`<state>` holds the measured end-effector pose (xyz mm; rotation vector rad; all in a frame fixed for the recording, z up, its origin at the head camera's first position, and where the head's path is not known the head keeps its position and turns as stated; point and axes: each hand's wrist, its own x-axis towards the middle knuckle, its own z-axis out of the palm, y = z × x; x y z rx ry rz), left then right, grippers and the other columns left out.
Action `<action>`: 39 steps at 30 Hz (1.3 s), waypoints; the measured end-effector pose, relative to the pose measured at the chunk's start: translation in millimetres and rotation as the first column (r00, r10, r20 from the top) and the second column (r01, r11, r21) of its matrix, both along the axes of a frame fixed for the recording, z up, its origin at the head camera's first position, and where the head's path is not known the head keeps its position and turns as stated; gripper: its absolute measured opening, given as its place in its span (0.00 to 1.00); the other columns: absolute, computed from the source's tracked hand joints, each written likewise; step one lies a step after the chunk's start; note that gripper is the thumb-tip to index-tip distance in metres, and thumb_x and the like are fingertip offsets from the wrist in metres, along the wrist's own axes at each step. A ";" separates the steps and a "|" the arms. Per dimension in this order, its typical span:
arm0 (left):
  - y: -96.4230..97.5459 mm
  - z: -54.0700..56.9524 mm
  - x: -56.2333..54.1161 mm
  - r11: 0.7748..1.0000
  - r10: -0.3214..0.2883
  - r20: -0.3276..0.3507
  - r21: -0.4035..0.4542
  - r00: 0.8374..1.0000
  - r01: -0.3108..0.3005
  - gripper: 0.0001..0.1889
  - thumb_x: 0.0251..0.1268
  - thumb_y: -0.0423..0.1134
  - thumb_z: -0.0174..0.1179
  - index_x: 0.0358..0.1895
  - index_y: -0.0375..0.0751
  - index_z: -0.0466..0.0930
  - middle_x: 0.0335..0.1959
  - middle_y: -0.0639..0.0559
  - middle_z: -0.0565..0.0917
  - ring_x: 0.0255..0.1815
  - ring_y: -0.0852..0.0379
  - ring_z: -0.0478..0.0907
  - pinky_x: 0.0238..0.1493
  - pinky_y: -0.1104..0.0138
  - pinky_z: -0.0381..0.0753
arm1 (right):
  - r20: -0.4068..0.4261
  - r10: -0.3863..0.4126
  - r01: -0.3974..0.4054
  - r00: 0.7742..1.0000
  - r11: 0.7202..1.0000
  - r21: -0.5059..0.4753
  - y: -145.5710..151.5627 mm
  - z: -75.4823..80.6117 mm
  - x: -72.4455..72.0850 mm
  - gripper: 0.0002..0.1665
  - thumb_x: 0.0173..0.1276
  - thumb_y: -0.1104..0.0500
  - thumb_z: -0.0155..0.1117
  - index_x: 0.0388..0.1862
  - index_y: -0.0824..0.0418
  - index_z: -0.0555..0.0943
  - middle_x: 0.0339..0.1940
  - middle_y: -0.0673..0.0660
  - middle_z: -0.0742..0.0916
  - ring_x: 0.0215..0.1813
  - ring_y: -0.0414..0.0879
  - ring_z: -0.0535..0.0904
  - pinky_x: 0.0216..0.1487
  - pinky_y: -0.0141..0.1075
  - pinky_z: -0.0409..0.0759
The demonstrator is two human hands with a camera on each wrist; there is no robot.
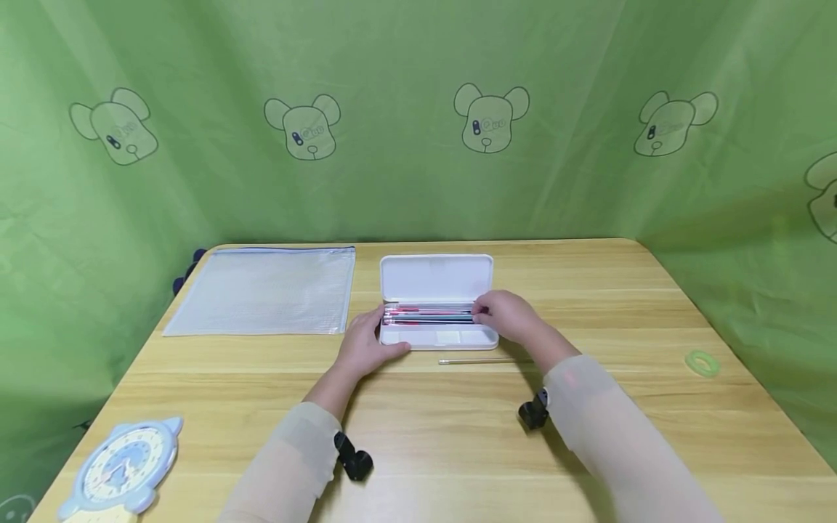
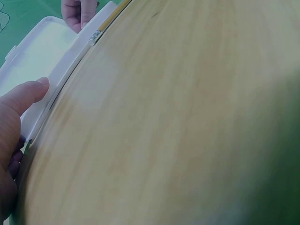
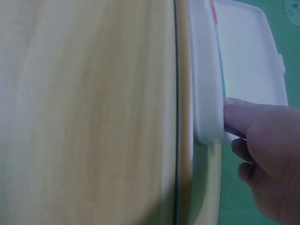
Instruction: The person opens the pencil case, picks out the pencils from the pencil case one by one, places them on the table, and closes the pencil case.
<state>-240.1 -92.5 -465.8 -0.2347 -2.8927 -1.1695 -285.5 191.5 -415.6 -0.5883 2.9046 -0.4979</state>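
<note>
A white pencil case (image 1: 437, 277) lies with its lid tipped back, and several pencils (image 1: 428, 314) run lengthwise inside it. My left hand (image 1: 363, 347) holds the case's left end, its thumb (image 2: 29, 96) across the front rim. At the opposite end, my right hand (image 1: 512, 315) pinches the ends of the pencils between thumb and fingers; how many it grips is hidden. In the right wrist view, the thumb (image 3: 243, 115) sits right at the inner edge of the tray. One loose wooden pencil (image 1: 480, 361) lies on the table in front of the case, its eraser end pointing left.
A translucent zip pouch (image 1: 261, 294) lies flat at the back left of the wooden table (image 1: 431, 436). Near the front left corner is a blue toy clock (image 1: 124, 465). A pale green ring (image 1: 702, 363) lies toward the right edge. Green curtains (image 1: 405, 196) surround the table.
</note>
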 end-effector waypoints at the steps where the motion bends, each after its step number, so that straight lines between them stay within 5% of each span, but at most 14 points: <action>1: 0.1 -0.2 -0.1 1.000 0.000 0.001 0.002 1.000 0.000 0.54 0.47 0.58 0.73 0.75 0.37 0.58 0.72 0.42 0.69 0.73 0.42 0.63 0.75 0.53 0.62 | 0.014 -0.009 0.009 1.000 1.000 -0.024 1.0 0.7 0.7 0.06 0.69 0.59 0.62 0.38 0.61 0.84 0.37 0.56 0.87 0.43 0.49 0.81 0.54 0.48 0.80; 10: -0.3 -0.6 -0.3 1.000 -0.004 -0.014 0.007 1.000 0.004 0.54 0.46 0.58 0.73 0.75 0.37 0.58 0.72 0.41 0.70 0.73 0.41 0.63 0.75 0.52 0.62 | 0.008 -0.038 0.038 0.999 0.985 -0.169 19.3 11.4 15.2 0.06 0.70 0.58 0.62 0.38 0.59 0.83 0.34 0.54 0.84 0.36 0.45 0.74 0.41 0.38 0.74; 20: -1.2 1.3 0.2 1.000 -0.005 -0.016 0.016 1.000 0.005 0.54 0.46 0.57 0.74 0.75 0.38 0.58 0.72 0.42 0.70 0.73 0.41 0.64 0.75 0.52 0.62 | -0.021 -0.062 0.055 0.998 0.969 -0.240 51.2 21.7 47.2 0.06 0.68 0.60 0.64 0.38 0.61 0.85 0.34 0.54 0.85 0.35 0.43 0.74 0.37 0.33 0.74; 29: -1.1 3.0 0.0 1.000 -0.005 -0.012 0.010 1.000 0.006 0.53 0.47 0.57 0.74 0.75 0.39 0.58 0.72 0.42 0.69 0.73 0.41 0.63 0.76 0.53 0.62 | 0.020 -0.100 0.102 0.995 0.966 -0.236 84.1 9.4 79.4 0.04 0.65 0.59 0.67 0.37 0.57 0.86 0.31 0.50 0.83 0.35 0.41 0.74 0.35 0.30 0.75; 39: -0.3 2.3 0.1 1.000 -0.015 -0.014 0.005 1.000 0.015 0.53 0.47 0.57 0.74 0.75 0.38 0.58 0.72 0.42 0.70 0.73 0.41 0.64 0.75 0.52 0.62 | 0.068 -0.120 0.131 0.990 0.972 -0.195 100.1 -5.0 91.4 0.06 0.65 0.56 0.67 0.38 0.56 0.86 0.33 0.48 0.85 0.36 0.41 0.76 0.37 0.31 0.76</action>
